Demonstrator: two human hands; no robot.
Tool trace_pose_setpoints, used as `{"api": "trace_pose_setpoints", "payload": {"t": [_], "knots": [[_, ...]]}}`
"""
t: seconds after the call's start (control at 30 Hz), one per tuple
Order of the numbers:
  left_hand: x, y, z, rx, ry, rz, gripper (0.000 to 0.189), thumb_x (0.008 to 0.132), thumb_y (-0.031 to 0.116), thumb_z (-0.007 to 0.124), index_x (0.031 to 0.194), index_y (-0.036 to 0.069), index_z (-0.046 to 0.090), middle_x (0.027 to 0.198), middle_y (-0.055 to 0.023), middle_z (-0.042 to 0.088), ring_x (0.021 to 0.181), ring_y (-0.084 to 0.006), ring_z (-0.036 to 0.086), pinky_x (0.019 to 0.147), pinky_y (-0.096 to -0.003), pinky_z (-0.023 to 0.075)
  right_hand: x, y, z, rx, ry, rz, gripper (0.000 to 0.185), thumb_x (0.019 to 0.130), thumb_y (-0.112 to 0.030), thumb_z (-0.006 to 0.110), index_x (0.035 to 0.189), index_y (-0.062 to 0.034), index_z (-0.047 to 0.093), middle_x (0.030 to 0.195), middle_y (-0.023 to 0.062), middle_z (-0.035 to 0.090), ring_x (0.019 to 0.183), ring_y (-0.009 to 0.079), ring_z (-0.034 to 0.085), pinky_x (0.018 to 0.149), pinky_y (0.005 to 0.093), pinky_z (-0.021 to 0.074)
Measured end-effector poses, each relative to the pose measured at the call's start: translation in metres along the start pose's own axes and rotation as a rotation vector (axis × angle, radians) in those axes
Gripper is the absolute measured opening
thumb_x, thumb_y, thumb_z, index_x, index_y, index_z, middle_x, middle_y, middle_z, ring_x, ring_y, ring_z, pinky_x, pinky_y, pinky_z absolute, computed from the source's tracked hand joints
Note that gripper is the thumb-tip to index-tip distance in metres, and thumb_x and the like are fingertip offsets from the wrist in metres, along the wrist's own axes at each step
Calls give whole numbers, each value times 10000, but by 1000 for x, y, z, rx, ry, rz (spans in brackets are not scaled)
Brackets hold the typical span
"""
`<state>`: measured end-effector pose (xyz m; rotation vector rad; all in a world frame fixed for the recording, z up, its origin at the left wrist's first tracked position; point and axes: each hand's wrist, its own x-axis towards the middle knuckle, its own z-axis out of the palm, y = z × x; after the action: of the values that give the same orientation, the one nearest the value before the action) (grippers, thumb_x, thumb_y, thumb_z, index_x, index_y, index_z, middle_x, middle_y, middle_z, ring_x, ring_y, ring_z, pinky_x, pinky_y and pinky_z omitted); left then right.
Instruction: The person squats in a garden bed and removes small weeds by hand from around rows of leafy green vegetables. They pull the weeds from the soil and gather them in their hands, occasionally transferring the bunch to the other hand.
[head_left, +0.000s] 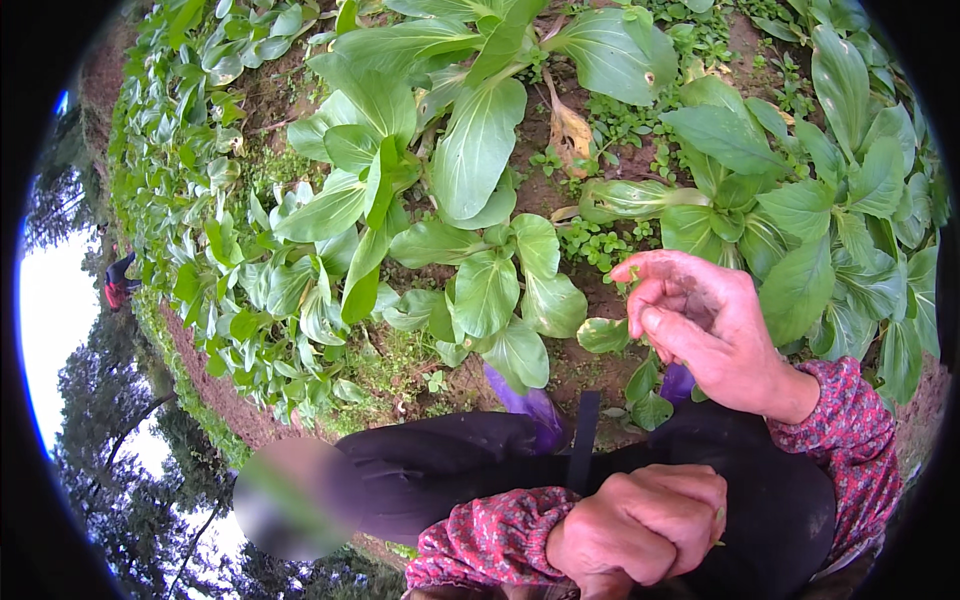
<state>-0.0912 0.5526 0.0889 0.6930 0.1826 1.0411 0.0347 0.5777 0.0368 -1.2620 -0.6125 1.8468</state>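
My right hand (697, 322) reaches over the bed at the right, fingers curled, with small green bits of a weed at its fingertips and thumb. Just left of it is a small leaf with a yellowish, spotted edge (603, 335). My left hand (637, 521) is closed over my dark trousers at the lower right; a bit of green shows at its edge, the rest of what it holds is hidden. Ahead stand leafy green vegetable plants, one (487, 292) near the middle and a larger one (480, 142) behind it. Low weeds (600, 244) grow between them.
Purple boots (529, 409) show beside my dark-trousered knees (442, 457). A dark strap (583, 442) hangs between them. A withered brown leaf (570, 135) lies on the soil. Dense plants (862, 277) crowd the right. Another person (118, 281) is far off at the left.
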Motion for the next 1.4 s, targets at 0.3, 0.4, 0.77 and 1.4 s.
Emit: {"api": "trace_pose_setpoints", "payload": {"t": [0.3, 0.4, 0.77, 1.4], "knots": [[-3, 1, 8, -86, 19, -7, 659, 807, 702, 413, 529, 105, 401, 588, -38, 501, 517, -210, 488, 497, -322, 392, 1, 7, -1, -40, -11, -56, 282, 893, -41, 507, 1169, 16, 512, 822, 35, 571, 617, 33, 470, 530, 181, 391], [-3, 2, 9, -124, 29, -13, 671, 802, 722, 400, 531, 108, 408, 583, -36, 507, 511, -204, 492, 490, -317, 386, 0, 5, -1, -10, 0, -33, 253, 886, -14, 510, 1136, 27, 522, 808, 10, 548, 669, 28, 476, 584, 181, 396], [-16, -26, -35, -436, 298, -269, 726, 728, 829, 326, 536, 135, 418, 609, 24, 480, 531, -159, 440, 538, -300, 354, 4, 10, -1, -13, 20, -63, 262, 862, 6, 515, 1121, 43, 522, 795, -9, 527, 700, 30, 475, 628, 196, 413], [-37, -41, -64, -265, 280, -452, 721, 704, 795, 319, 512, 99, 316, 630, -30, 400, 595, -193, 415, 582, -320, 378, 5, 17, -5, -76, 2, -61, 248, 873, -23, 513, 1114, 30, 536, 781, -10, 539, 694, 31, 479, 635, 212, 431]]}}
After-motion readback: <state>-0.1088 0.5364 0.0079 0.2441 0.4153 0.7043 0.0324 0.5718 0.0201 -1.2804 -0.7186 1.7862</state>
